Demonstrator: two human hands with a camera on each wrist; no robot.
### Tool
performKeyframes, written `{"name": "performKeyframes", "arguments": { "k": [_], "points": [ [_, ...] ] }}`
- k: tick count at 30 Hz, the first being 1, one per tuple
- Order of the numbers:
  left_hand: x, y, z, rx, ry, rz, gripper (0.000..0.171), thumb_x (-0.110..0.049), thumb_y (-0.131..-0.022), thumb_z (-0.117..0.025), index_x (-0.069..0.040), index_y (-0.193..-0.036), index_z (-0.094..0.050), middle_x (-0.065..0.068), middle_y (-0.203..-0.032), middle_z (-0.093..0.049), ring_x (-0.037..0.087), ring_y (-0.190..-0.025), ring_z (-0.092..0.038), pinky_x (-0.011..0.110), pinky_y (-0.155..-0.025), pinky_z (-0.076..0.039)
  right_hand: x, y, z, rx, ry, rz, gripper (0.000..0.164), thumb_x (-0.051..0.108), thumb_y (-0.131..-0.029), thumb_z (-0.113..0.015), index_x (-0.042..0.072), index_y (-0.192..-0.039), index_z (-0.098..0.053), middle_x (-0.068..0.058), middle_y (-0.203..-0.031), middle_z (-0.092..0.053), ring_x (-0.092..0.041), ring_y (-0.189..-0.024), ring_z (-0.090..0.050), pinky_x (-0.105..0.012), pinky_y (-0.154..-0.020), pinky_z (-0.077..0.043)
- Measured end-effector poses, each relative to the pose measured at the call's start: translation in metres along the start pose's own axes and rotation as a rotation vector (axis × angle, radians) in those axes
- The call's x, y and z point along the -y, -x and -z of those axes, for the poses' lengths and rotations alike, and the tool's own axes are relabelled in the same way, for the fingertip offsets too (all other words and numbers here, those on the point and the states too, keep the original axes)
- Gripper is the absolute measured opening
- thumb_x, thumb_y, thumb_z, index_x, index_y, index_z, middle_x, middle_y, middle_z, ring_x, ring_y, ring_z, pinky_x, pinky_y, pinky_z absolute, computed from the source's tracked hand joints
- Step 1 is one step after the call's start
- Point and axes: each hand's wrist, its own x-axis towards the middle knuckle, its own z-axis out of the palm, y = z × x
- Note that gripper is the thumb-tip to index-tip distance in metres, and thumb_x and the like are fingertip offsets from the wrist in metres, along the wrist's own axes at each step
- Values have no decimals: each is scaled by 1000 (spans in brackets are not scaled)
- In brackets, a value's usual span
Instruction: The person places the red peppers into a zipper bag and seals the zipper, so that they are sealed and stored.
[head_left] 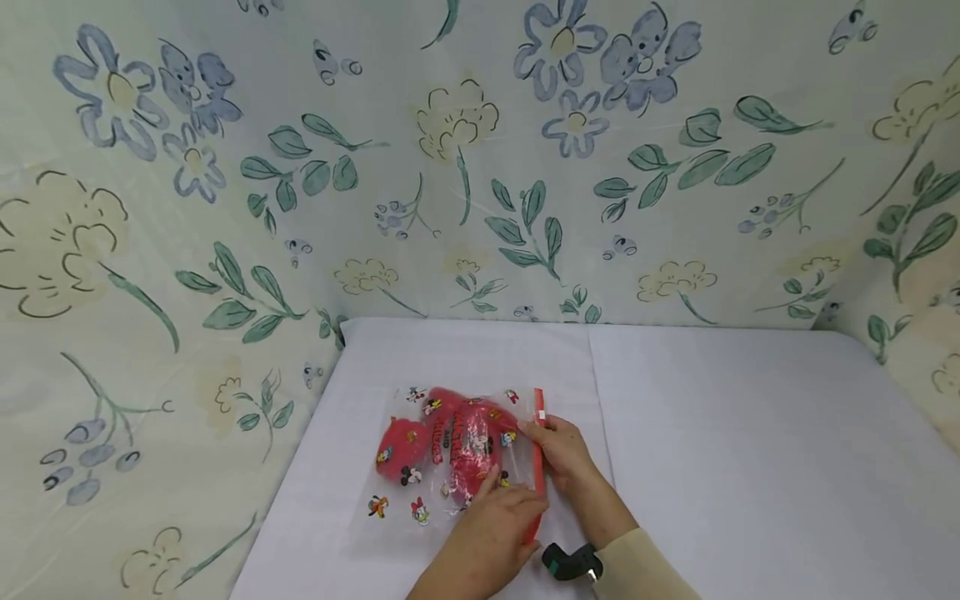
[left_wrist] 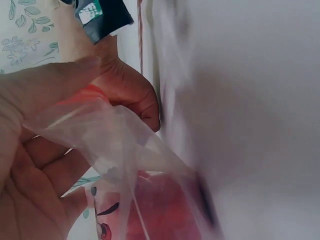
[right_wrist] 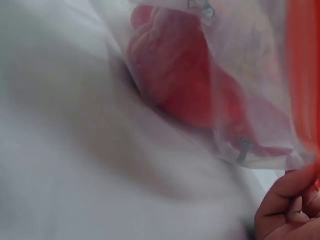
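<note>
A clear zip bag (head_left: 480, 400) printed with small cartoon figures lies on the white-covered table, its red zip edge (head_left: 539, 467) to the right. Red items (head_left: 401, 450) show through the plastic; their exact kind is unclear. At the near end of the zip edge, my left hand (head_left: 495, 521) grips the bag, and the left wrist view has the thumb on one side of the plastic (left_wrist: 105, 125) and fingers on the other. My right hand (head_left: 564, 450) pinches the far part of the red edge. In the right wrist view, its curled fingers (right_wrist: 292, 205) hold the bag's corner.
The table (head_left: 712, 450) has a white cloth with a crease line right of the bag. Curtains (head_left: 480, 167) with a floral print hang behind it and at both sides. A black device (head_left: 570, 562) sits by the right wrist, near the beige sleeve (head_left: 637, 567).
</note>
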Motion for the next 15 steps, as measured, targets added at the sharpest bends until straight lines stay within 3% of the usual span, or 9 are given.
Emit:
{"name": "performKeyframes", "arguments": {
  "k": [8,15],
  "points": [
    [0,1,-4,-25,-153,125,48,-26,-80,-85,-21,-126,-71,-4,-139,-66,23,-143,-50,59,-119,-33,5,1,11,0,24,-15,47,35,-103,-58,-7,-124,-62,1,-81,-67,-9,-72,-64,-24,-63,-54],
    [3,3,-9,-88,-224,73,36,-17,-89,-73,-22,-124,-74,-9,-125,-73,12,-128,-64,54,-117,-37,8,-5,11,-74,157,23,38,27,-102,-61,-7,-114,-69,2,-75,-62,-9,-66,-55,-22,-61,-48]
  ]
}}
